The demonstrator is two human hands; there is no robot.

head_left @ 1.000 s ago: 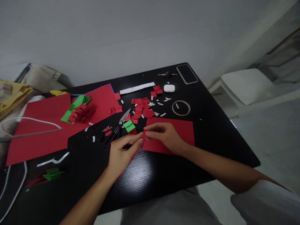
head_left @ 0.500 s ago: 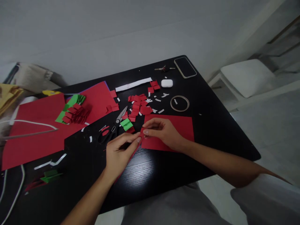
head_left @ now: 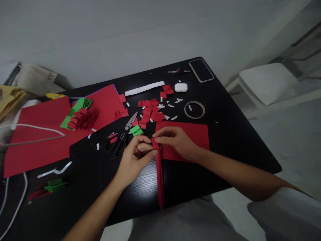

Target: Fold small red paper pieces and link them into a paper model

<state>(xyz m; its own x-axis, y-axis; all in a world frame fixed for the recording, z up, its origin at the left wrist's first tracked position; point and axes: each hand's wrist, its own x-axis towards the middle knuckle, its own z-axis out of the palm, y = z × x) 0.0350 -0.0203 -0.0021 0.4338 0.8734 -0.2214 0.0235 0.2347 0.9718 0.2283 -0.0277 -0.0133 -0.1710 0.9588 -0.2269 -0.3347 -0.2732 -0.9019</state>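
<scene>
Folded red strip upright in view at table's near edge, upper end pinched by left hand and right hand. Red sheet lies partly under right hand; scissors, green piece sit beside left. Beyond: red scraps, tape ring.

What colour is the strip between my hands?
Red; the strip shows best in the head view.

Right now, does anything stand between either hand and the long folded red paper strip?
Nothing visible does: the left hand and right hand both touch the strip near its far end. The black-handled metal scissors lie off to the left.
</scene>
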